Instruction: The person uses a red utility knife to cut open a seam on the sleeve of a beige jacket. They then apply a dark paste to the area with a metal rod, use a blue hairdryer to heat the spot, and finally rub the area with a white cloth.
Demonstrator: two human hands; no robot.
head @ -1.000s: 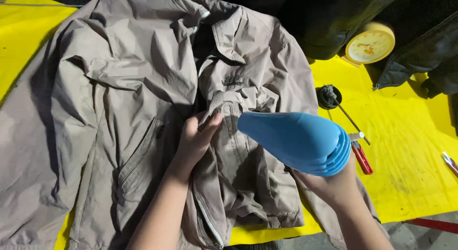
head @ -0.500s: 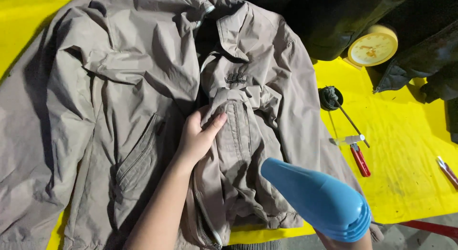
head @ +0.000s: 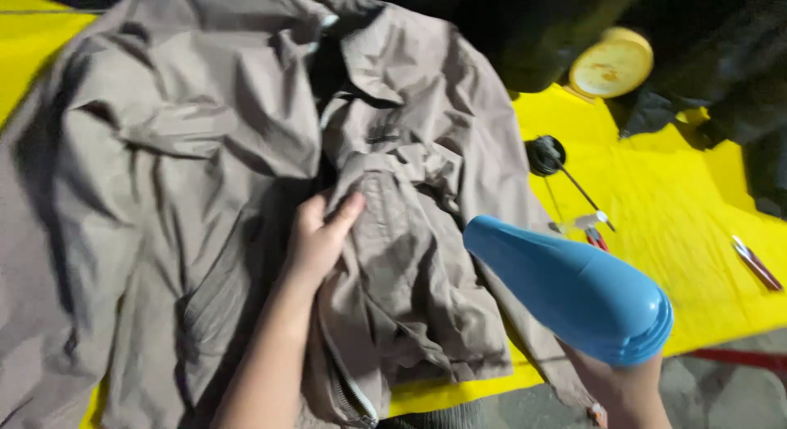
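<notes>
**Jacket spread on a yellow sheet, dryer held over it**

Jacket [head: 205, 175], grey-brown and crumpled, lies open across a yellow sheet [head: 672, 232] that covers the work surface; it fills the left and middle of the view, its front panel folded over near the middle, a zip showing at the lower edge. Left hand [head: 320, 236] rests flat on the folded panel, fingers together and thumb pressing the fabric, not pinching it. Right hand [head: 627, 384] is seen only at the lower right edge, closed around the handle of a blue dryer [head: 574, 290]; the dryer's narrow end points up and left toward the jacket and hangs just above its right side, and whether it touches the cloth cannot be told.

On the bare sheet to the right lie a small black round cap [head: 545, 154] with a thin rod beside it, a red-handled tool [head: 597, 236] partly hidden behind the dryer, and another red tool [head: 756, 265] near the right edge. A round yellow tin [head: 611, 67] sits at the sheet's far edge, against dark garments [head: 721, 77] heaped behind. Below the sheet, grey floor [head: 721, 396] shows.
</notes>
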